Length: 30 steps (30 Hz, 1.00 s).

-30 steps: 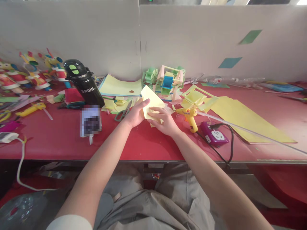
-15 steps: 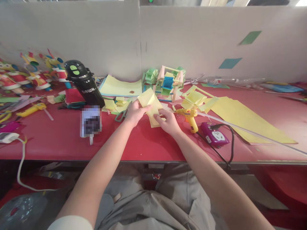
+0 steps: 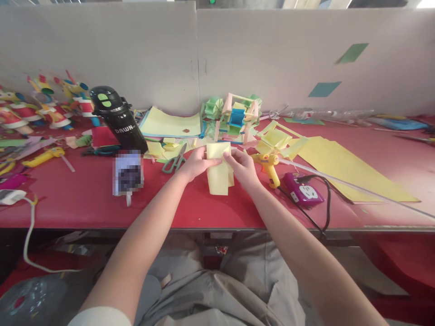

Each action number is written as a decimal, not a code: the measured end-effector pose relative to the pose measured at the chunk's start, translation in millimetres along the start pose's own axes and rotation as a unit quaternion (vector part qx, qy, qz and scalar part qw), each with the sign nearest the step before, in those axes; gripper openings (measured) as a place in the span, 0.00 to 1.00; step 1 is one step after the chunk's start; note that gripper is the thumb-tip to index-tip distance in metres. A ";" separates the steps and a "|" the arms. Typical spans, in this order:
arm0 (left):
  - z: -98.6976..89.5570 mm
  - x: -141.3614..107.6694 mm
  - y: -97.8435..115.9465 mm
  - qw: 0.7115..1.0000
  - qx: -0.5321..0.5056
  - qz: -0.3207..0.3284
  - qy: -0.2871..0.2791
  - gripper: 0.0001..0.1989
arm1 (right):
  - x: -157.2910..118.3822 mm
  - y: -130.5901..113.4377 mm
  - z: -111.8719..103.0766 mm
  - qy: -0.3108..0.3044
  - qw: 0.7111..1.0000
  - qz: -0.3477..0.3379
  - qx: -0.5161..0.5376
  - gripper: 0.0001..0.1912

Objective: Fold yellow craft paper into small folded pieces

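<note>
A folded piece of pale yellow paper (image 3: 218,179) is held upright over the red table, between both hands. My left hand (image 3: 197,164) is closed on its left edge, thumb lying across the front. On the upper right side, my right hand (image 3: 242,166) pinches the same paper with thumb and fingers. Green-handled scissors (image 3: 174,164) lie just left of my left hand. Right of my right hand is a yellow glue gun (image 3: 269,167). Behind the paper stands a paper model with a blue wheel (image 3: 237,117).
A black bottle (image 3: 118,120) stands at the back left, near a blurred phone-like object (image 3: 128,173). On the right are a purple power socket (image 3: 305,190) with a black cable and large yellow sheets (image 3: 350,174). Colourful figures (image 3: 54,108) crowd the far left.
The yellow paper has turned from a slant to upright and now reaches lower. My left hand has shifted slightly right, and more of the scissors shows.
</note>
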<state>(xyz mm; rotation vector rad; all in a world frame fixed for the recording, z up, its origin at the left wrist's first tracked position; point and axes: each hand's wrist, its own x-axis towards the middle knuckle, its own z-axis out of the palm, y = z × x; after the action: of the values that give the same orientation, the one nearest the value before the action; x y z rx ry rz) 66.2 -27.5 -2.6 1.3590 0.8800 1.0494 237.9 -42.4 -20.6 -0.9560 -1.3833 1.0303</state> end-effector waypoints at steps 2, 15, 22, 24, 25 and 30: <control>1.0 -1.9 2.1 1.000 0.004 -0.014 -0.014 0.28 | 0.7 0.4 -1.6 0.006 1.000 0.003 0.006 0.21; -1.4 2.5 -3.4 0.998 0.028 0.010 0.058 0.26 | -1.8 -4.9 1.3 -0.001 0.999 -0.003 -0.040 0.22; 0.9 1.9 -2.2 0.998 0.012 0.033 0.056 0.27 | -3.9 -9.8 2.0 0.012 0.999 -0.015 -0.037 0.21; 1.6 1.6 -1.8 0.998 0.011 0.040 0.055 0.27 | -3.6 -8.5 1.9 0.009 0.999 -0.020 -0.029 0.21; 1.8 1.6 -1.9 0.997 0.011 0.044 0.055 0.27 | -3.5 -7.7 1.9 0.007 0.999 -0.024 -0.025 0.21; 2.1 2.1 -3.5 0.997 0.013 0.063 0.053 0.27 | -3.1 -5.7 2.1 0.001 0.999 -0.038 -0.019 0.22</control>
<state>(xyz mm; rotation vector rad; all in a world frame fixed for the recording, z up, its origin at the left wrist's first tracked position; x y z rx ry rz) 69.2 -26.0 -5.7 1.4061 0.8972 1.2193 236.1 -47.2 -16.2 -0.9244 -1.4308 0.9492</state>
